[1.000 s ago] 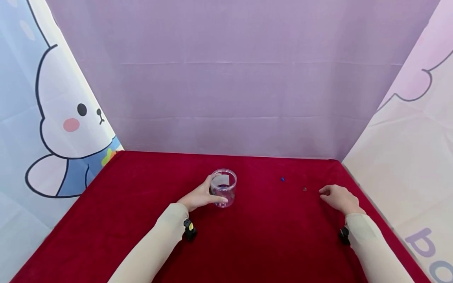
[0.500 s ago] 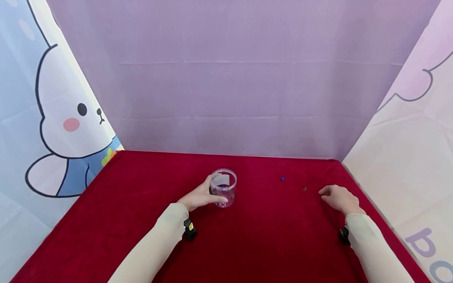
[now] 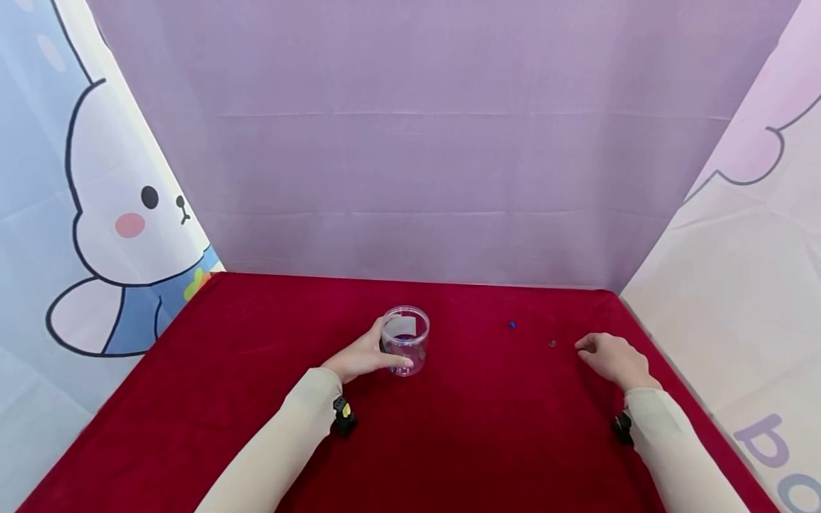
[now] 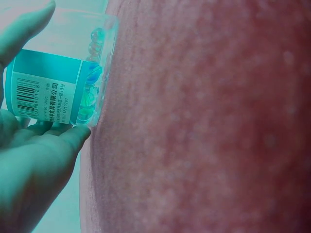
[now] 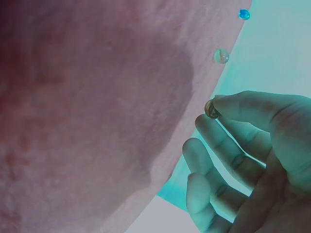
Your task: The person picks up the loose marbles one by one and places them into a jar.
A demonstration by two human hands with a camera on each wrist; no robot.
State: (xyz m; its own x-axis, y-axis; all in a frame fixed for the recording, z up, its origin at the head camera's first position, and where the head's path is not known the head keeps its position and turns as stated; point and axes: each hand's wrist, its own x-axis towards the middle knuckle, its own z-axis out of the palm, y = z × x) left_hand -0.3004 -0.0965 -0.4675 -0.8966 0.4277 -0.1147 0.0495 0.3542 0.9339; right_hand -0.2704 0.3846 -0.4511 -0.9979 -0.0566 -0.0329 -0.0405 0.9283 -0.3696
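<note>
My left hand (image 3: 365, 354) grips a clear plastic jar (image 3: 410, 349) from its left side, thumb across the front. In the left wrist view, the jar (image 4: 63, 77) carries a barcode label, and several glass marbles (image 4: 92, 73) lie along its bottom. Over at the right, my right hand (image 3: 612, 358) pinches a brownish marble (image 5: 211, 109) between thumb and index finger, the other fingers loosely bent. Just left of that hand a clear marble (image 3: 552, 343) lies on the cloth. Farther back and to the left is a blue marble (image 3: 512, 325).
A red cloth (image 3: 487, 427) covers the table. Behind it hangs a purple curtain (image 3: 417, 142). Printed fabric panels stand on both sides, one with a rabbit (image 3: 128, 214) at the left and a pale one (image 3: 757, 285) close to the right arm.
My right hand has shifted very slightly up and to the left. The left hand and the jar have stayed in place, as have the two marbles on the cloth.
</note>
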